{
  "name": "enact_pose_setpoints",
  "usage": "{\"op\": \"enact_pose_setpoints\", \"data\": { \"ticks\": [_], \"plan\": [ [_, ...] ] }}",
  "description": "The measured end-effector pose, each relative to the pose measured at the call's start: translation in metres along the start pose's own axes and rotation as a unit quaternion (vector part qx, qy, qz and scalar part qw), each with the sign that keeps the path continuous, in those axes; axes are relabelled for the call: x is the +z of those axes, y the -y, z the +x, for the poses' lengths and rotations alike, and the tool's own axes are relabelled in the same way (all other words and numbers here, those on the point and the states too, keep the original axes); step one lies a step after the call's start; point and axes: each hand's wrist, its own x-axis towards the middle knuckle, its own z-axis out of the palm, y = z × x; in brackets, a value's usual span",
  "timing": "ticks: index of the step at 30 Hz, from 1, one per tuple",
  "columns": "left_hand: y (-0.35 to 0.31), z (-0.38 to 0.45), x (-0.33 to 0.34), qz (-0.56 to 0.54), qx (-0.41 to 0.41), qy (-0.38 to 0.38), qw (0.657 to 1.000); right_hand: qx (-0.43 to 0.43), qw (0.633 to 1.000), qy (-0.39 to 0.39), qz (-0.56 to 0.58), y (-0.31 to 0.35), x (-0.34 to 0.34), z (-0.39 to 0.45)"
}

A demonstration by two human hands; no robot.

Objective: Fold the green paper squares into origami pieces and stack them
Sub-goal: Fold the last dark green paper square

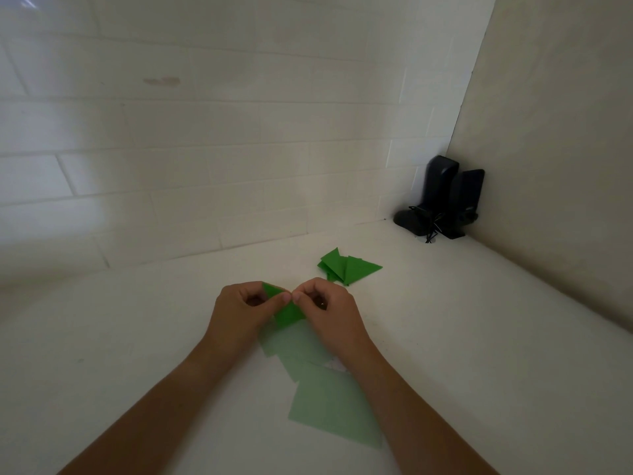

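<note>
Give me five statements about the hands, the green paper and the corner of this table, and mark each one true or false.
1. Both hands pinch one green piece. True; left hand and right hand meet on it.
2. The folded pieces lie nearer the person than the hands. False; they lie beyond, toward the wall.
3. Flat paper squares lie between the forearms. True.
4. The dark objects stand in the left corner. False; the right corner.
5. The right hand rests flat on the table. False; its fingers are curled on the paper.
</note>
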Motion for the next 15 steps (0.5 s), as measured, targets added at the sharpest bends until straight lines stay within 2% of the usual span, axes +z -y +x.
{"op": "enact_pose_setpoints", "data": {
  "ticks": [8, 15],
  "plan": [
    [-0.0027, -0.0011, -0.0009, -0.034, -0.009, -0.008, 0.999, 0.009, 1.0, -0.014, -0.007, 0.0011, -0.0025, -0.0004],
    [-0.0068, -0.0047, 0.0018, -0.049, -0.027, 0.024, 0.998, -0.002, 1.0, 0.0, -0.022, 0.0018, -0.0032, -0.0013]
  ]
}}
